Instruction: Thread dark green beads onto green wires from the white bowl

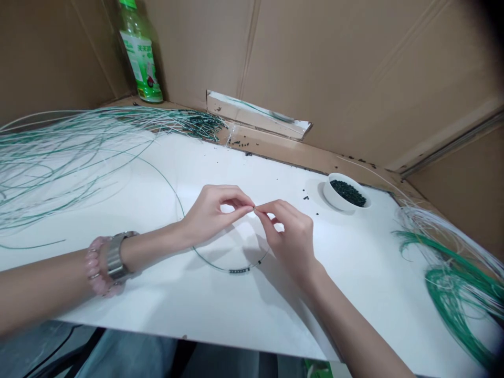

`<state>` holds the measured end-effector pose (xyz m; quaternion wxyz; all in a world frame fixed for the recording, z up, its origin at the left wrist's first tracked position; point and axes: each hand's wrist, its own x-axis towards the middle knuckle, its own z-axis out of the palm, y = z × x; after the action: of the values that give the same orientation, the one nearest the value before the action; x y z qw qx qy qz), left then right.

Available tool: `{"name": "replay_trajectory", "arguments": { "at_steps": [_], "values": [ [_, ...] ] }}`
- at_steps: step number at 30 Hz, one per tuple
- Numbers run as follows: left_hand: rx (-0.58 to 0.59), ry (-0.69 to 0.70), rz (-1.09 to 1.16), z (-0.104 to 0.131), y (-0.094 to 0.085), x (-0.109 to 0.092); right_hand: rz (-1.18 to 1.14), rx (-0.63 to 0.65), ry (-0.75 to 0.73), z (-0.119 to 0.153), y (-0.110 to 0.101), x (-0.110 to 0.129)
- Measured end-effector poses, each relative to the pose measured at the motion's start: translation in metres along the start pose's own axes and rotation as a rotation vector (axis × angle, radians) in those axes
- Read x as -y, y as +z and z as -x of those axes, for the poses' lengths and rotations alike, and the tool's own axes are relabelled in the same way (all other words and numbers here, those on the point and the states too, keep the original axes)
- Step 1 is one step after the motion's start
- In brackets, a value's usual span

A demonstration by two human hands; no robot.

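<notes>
My left hand (208, 212) and my right hand (290, 231) meet fingertip to fingertip above the white tabletop, each in a closed pinch. Between the tips is a tiny dark speck that looks like a bead (254, 208), at the left thumb and forefinger. A thin green wire (205, 260) curves beneath my left forearm and up to the right fingers, which pinch its end. Threaded on its low part is a short row of dark beads (238, 271), with a couple more beads (259, 262) nearer my right hand.
A white bowl (334, 198) of dark beads stands at the right, with loose beads scattered nearby. Beaded green wires (197, 123) lie at the back left. Bundled green wires (441, 289) lie far right. A green bottle (144, 68) stands against the cardboard wall (334, 68).
</notes>
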<state>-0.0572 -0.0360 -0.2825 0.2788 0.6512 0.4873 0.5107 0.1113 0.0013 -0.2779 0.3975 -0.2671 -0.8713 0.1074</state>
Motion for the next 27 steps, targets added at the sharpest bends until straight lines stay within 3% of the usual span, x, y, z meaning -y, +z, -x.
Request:
{"name": "replay_trajectory", "arguments": {
  "at_steps": [10, 16, 21, 27],
  "values": [
    [0.004, -0.037, 0.016, -0.001, -0.0021, 0.0003, -0.305, 0.014, 0.278, -0.0034, 0.0006, 0.0002],
    [-0.015, -0.014, -0.024, -0.0017, -0.0014, 0.0011, -0.265, 0.06, 0.349, -0.0056, 0.0019, 0.0023],
    [-0.09, -0.013, -0.058, -0.0028, -0.0031, 0.0063, -0.178, 0.18, 0.419, -0.0084, -0.002, -0.0025],
    [-0.065, -0.016, -0.065, -0.0049, 0.0013, 0.0022, -0.462, 0.075, 0.408, -0.0099, -0.001, -0.0016]
  ]
}}
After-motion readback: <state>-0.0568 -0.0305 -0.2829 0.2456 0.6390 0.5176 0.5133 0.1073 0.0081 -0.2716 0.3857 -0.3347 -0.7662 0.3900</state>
